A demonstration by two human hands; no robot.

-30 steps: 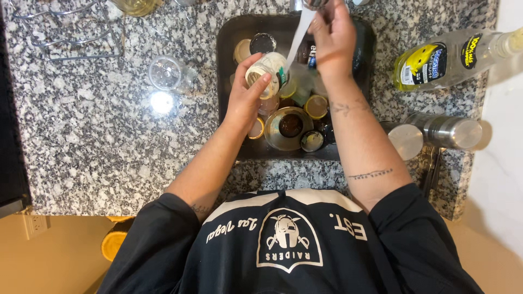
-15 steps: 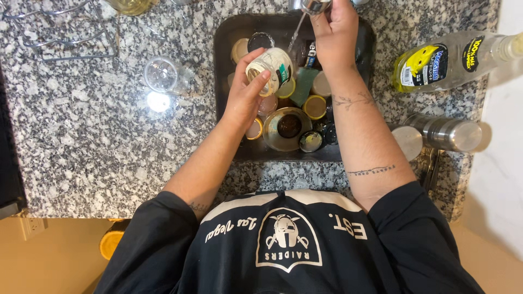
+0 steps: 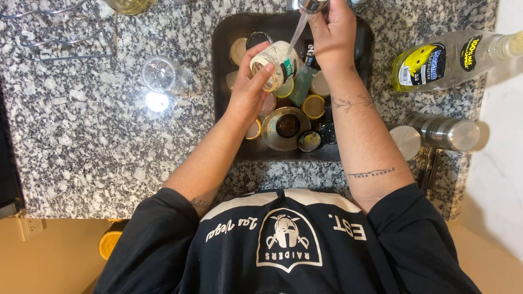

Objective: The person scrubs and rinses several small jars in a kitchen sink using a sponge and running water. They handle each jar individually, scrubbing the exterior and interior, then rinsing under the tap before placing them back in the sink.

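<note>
Glass jar (image 3: 274, 66) sits at upper centre of the frame under the running water, gripped by your left hand (image 3: 248, 92), fingers wrapped around it. Your right hand (image 3: 333, 32) closes around the faucet (image 3: 310, 5) above. I'd judge rinsing barely begun: jars and lids crowd the sink (image 3: 223, 38).
</note>
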